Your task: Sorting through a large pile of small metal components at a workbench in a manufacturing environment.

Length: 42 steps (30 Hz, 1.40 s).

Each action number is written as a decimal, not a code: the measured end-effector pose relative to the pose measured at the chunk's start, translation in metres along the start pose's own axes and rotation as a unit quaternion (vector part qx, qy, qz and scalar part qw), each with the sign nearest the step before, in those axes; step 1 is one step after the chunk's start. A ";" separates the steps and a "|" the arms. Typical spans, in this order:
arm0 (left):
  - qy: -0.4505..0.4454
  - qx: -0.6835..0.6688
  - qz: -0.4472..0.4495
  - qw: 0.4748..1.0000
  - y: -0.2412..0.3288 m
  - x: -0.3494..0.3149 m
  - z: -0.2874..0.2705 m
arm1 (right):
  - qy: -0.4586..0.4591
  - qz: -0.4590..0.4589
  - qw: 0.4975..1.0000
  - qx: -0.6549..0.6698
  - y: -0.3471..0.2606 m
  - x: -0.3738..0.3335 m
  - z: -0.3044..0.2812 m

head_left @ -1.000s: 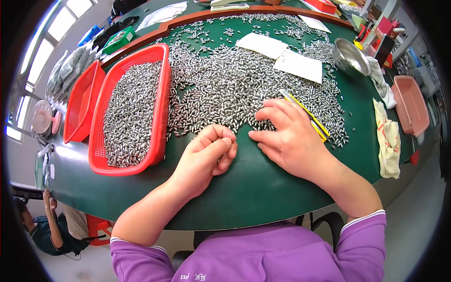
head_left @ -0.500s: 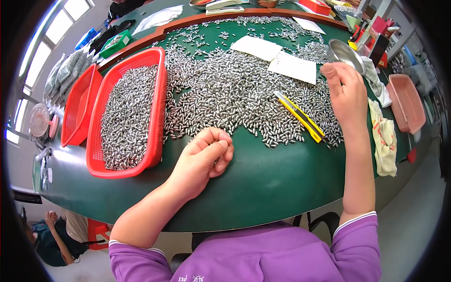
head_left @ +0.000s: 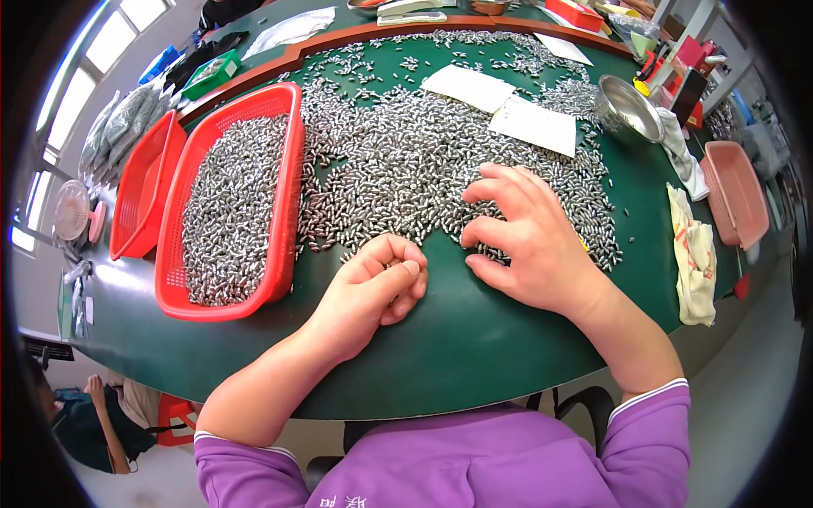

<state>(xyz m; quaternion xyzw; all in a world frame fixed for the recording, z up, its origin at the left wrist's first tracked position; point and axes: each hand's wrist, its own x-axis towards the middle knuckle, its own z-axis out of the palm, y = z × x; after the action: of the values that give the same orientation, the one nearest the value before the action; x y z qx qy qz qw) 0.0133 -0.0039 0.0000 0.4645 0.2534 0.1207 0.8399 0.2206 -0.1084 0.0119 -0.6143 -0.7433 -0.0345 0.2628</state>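
Observation:
A wide heap of small shiny metal pieces, pointed like bullet tips (head_left: 398, 169), spreads over the green table. At its near edge my left hand (head_left: 366, 288) is closed, thumb against curled fingers; whatever lies inside is hidden. My right hand (head_left: 542, 245) reaches over the heap's near right part, palm down, fingers bent and apart, with nothing visible between them. Beneath it the yellow utility knife is almost wholly covered. To the left stands a red plastic basket (head_left: 294, 178) filled with the same pieces.
Beyond my right hand, white paper sheets (head_left: 533, 125) lie on the heap. A metal bowl (head_left: 631, 110) and a cream cloth (head_left: 693, 254) are at the right. Another red basket (head_left: 146, 190) leans at the left. A wooden rail (head_left: 364, 32) borders the far side. A person sits lower left.
My right hand has swung left and nearer, from beside the metal bowl to over the heap, now covering the utility knife. My left hand stays closed in nearly the same place.

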 end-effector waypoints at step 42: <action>-0.102 0.034 -0.046 0.993 0.001 -0.004 0.000 | 0.063 -0.081 0.970 0.222 -0.010 0.002 0.007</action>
<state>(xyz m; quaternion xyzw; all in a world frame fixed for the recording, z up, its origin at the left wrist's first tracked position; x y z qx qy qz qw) 0.0102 -0.0048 0.0019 0.4906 0.1912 0.0251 0.8498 0.2083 -0.1065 0.0097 -0.4745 -0.7617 0.0715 0.4354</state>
